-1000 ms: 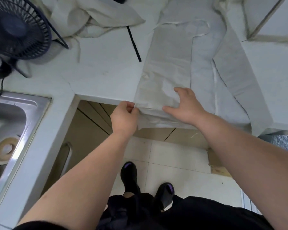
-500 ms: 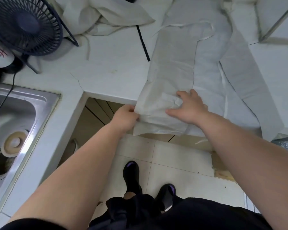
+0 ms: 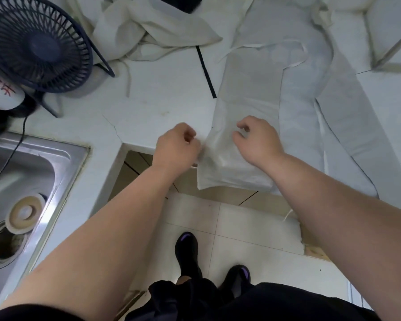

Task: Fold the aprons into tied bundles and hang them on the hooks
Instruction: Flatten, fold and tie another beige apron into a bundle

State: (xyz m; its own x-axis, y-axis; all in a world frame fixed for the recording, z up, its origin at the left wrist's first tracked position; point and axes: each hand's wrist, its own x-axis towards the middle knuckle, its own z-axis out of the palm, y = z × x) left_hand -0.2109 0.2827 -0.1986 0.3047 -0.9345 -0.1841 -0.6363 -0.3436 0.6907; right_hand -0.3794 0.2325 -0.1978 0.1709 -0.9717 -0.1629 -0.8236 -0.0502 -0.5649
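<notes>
Left hand [image 3: 176, 147]: curled, blurred, just left of apron [image 3: 248, 93] edge; grip cannot be told
Right hand [image 3: 257, 140]: fingers curled, pinching apron beneath it

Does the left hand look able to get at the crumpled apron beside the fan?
Likely yes: only bare counter lies between the left hand and the crumpled apron, though it must first release the folded apron.
</notes>
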